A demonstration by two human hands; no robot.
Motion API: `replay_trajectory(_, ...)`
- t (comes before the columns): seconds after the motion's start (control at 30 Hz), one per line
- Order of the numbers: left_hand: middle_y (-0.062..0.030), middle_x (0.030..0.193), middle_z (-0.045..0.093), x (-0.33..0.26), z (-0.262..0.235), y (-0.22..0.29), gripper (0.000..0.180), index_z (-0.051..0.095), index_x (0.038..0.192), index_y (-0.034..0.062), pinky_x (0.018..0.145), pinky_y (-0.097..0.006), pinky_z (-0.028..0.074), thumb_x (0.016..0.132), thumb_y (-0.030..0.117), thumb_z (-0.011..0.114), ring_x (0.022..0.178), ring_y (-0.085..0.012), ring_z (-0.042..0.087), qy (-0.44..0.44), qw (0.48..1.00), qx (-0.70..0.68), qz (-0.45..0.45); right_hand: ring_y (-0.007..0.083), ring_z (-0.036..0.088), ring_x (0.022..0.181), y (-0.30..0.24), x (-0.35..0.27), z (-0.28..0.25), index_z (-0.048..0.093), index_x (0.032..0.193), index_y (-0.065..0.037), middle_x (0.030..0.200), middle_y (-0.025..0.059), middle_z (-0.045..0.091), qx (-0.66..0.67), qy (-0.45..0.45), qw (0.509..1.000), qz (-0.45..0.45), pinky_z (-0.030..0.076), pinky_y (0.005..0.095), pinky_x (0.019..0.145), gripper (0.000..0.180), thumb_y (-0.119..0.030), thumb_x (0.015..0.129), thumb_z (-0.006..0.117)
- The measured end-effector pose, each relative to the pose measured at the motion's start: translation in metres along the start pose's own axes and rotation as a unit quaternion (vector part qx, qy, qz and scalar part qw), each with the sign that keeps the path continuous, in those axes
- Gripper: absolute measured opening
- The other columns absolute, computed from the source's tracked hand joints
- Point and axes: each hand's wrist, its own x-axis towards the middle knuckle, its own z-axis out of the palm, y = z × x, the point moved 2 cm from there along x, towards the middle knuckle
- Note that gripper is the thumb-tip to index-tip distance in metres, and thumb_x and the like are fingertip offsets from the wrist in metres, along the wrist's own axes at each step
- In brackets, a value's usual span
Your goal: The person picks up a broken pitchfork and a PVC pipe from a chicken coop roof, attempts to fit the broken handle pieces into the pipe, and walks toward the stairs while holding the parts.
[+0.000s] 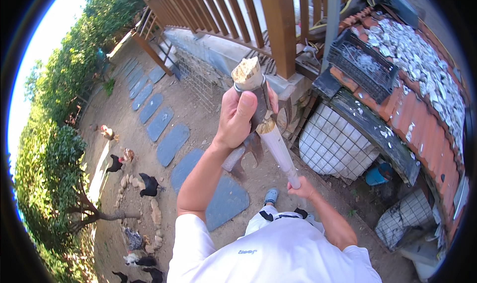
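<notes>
One dirt yard is bordered on the left by leafy trees. On the right, a tiled roof is strewn with white, shell-like pieces, and at the top a brown railing is seen. Beneath the roof, white sacks are enclosed by wire mesh. To the left of the hands, a curving row is formed by grey slabs. A black crate is placed on the roof's near edge. On the left side of the yard, several chickens are scattered.

In the middle, a pale wooden handle is held at a slant. Its lower end is gripped by the right hand, and its rough upper end is held just beside a dark metal tool head. The tool head is clasped by the left hand, with the fingers wrapped round its far side. Whether handle and head are touching cannot be told. Above that hand, a short, ragged wooden stub is lodged in the head.
</notes>
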Motion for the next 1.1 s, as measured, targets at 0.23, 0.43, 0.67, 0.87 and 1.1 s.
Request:
replay_trajectory(0.23,-0.0105,0.083,0.063,-0.047,-0.058,-0.008,0.063,0.055,0.101,-0.0010,0.073,-0.033,0.051,0.095,0.062,0.055,0.077,-0.0177,0.062,0.049,0.998,-0.027,-0.035,0.0125,0.065,0.071,0.017,0.033,0.035,0.070,0.078,-0.005,0.074,0.0024,0.069,-0.024,-0.032,0.999,0.026,0.052,0.0315,0.068,0.014,-0.010,0.066,0.078)
replay_trajectory(0.43,-0.0097,0.082,0.062,-0.070,-0.139,-0.031,0.060,0.054,0.101,0.0000,0.072,-0.033,0.052,0.094,0.060,0.058,0.076,-0.0175,0.062,0.092,0.991,-0.087,-0.035,0.0130,0.065,0.071,0.009,0.082,0.057,0.071,0.077,-0.005,0.074,0.0018,0.069,-0.038,-0.037,0.995,0.079,0.052,0.0318,0.068,0.015,-0.010,0.066,0.078)
replay_trajectory(0.67,-0.0082,0.083,0.062,-0.104,-0.223,-0.020,0.060,0.054,0.103,0.0004,0.068,-0.030,0.050,0.093,0.059,0.061,0.075,-0.0145,0.060,0.147,0.987,-0.060,-0.037,0.0127,0.066,0.072,-0.004,0.160,0.096,0.070,0.077,-0.005,0.074,0.0024,0.069,-0.080,-0.083,0.992,0.044,0.053,0.0316,0.068,0.012,-0.008,0.068,0.076)
replay_trajectory(0.87,-0.0088,0.082,0.063,-0.147,-0.293,0.012,0.063,0.054,0.104,-0.0012,0.067,-0.029,0.049,0.093,0.060,0.060,0.074,-0.0144,0.060,0.218,0.976,0.024,0.003,0.0121,0.066,0.073,-0.022,0.256,0.154,0.070,0.080,-0.004,0.075,0.0032,0.069,-0.103,-0.158,0.981,0.035,0.053,0.0316,0.069,0.011,-0.010,0.072,0.076)
replay_trajectory(1.1,-0.0082,0.078,0.061,-0.174,-0.384,0.065,0.067,0.053,0.100,-0.0002,0.064,-0.030,0.051,0.090,0.066,0.060,0.072,-0.0166,0.063,0.291,0.944,0.153,0.017,0.0118,0.064,0.080,-0.087,0.378,0.244,0.070,0.089,-0.003,0.083,0.0046,0.070,-0.116,-0.280,0.953,-0.015,0.052,0.0331,0.073,0.021,-0.018,0.077,0.079)
